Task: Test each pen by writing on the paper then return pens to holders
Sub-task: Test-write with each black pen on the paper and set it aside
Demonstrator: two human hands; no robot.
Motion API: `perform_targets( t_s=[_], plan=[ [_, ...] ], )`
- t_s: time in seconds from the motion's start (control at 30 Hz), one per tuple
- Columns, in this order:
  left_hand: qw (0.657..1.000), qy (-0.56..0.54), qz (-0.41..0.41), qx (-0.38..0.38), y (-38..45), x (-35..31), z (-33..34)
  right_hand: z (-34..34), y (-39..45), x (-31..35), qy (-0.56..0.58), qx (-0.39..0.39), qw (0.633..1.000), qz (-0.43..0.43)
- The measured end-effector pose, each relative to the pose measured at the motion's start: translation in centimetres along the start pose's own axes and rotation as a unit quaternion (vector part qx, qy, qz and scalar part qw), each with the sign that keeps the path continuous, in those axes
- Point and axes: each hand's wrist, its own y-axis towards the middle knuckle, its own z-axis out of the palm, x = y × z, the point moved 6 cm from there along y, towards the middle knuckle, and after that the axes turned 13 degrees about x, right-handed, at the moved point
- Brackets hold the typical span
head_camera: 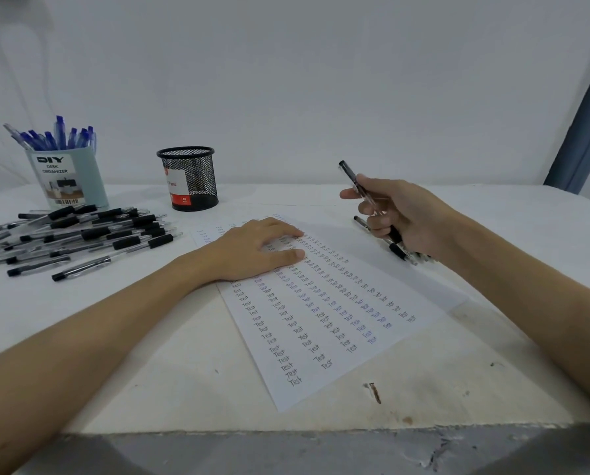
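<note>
The black pen [361, 185] sits raised above the table, pinched in the right hand [401, 216], whose thumb and fingers curl round its barrel; its capped end points up and away toward the far edge, and the lower end disappears into the palm. Below the same hand, a small bunch of black pens [394, 246] juts out toward the near side; whether the fingers grip these or merely cover them cannot be told. The paper [324, 313] lies slanted across the middle of the table [170, 378], one corner close to the near edge, filled with columns of the handwritten word "Test", most in black and a few in blue. The left hand [257, 250] lies flat on the paper's far-left part, fingers straight and slightly spread, pressing the sheet and holding nothing. The two hands are well apart, with the written columns between them. At the left edge of the table lies a loose pile of black pens [77, 234], lying mostly crosswise. Behind the pile, in the far-left corner, stands a pale blue holder [69, 178] printed "DIY DESK ORGANIZER", full of blue pens [55, 135] standing upright. To its right, near the far edge, stands a black mesh holder [189, 178] with a white and red label.
</note>
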Motion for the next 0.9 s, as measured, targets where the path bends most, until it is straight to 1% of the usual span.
perform_targets(
  t_s=[0.23,0.43,0.53,0.67,0.73,0.77,0.8,0.87,0.9],
  plan=[
    [1.0,-0.003,0.004,-0.002,0.0,-0.1,0.0,-0.2,0.2,-0.5,-0.02,-0.009,0.999,0.023],
    [1.0,0.001,0.004,-0.001,0.0,-0.2,0.0,-0.6,0.3,-0.8,0.003,-0.029,0.999,0.03],
    [1.0,0.002,0.002,-0.001,0.0,-0.1,0.0,-0.7,0.1,-0.7,-0.001,-0.037,0.999,0.025],
    [1.0,0.0,0.002,-0.001,0.0,0.0,0.0,-1.0,-0.1,0.5,-0.047,-0.046,0.998,-0.006],
    [1.0,0.001,0.004,0.001,0.0,0.0,0.0,-1.4,-0.1,1.0,-0.094,-0.064,0.993,-0.021],
    [1.0,0.001,0.005,0.002,0.0,0.0,0.0,-1.7,-0.1,1.1,-0.15,-0.079,0.985,-0.024],
    [1.0,0.0,0.005,0.003,0.0,0.0,0.0,-1.9,-0.2,1.2,-0.231,-0.093,0.968,-0.02],
    [1.0,-0.003,0.005,0.003,0.0,-0.2,0.0,-1.8,-0.2,1.0,-0.39,-0.103,0.915,-0.015],
    [1.0,-0.004,0.005,0.003,-0.1,-0.2,0.0,-1.6,-0.2,0.8,-0.447,-0.101,0.889,-0.015]
  ],
)
